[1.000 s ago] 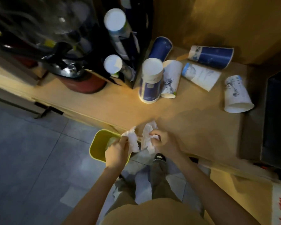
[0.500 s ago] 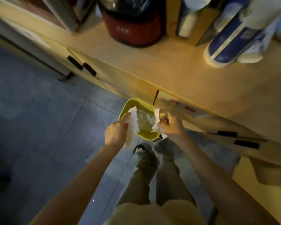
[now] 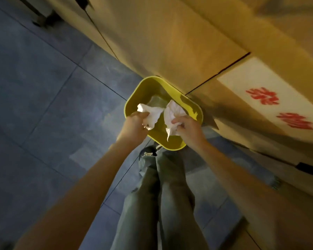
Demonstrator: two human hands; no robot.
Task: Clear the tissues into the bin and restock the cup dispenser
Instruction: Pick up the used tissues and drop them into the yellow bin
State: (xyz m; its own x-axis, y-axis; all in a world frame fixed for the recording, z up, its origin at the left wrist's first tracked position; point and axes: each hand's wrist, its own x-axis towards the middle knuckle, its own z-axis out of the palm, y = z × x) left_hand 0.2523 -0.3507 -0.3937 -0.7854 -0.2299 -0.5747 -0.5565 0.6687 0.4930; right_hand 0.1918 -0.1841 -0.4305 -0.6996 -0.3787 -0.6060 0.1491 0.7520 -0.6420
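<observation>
A yellow bin (image 3: 134, 98) stands on the floor against the wooden cabinet front. My left hand (image 3: 135, 126) is closed on a crumpled white tissue (image 3: 151, 113) over the bin's near left side. My right hand (image 3: 187, 128) grips a second crumpled tissue (image 3: 173, 114) over the bin's middle. Both tissues hang above the bin's opening. A pale lump lies at the bottom of the bin (image 3: 156, 101). The cups and the cup dispenser are out of view.
The wooden cabinet front (image 3: 170, 42) rises right behind the bin, with a white label bearing red marks (image 3: 271, 100) at the right. Grey floor tiles (image 3: 43, 105) spread to the left. My legs and a shoe (image 3: 147, 152) are just below the bin.
The view has tilted down from the counter to the floor. Both hands carried the tissues off the counter edge and down over the bin's opening.
</observation>
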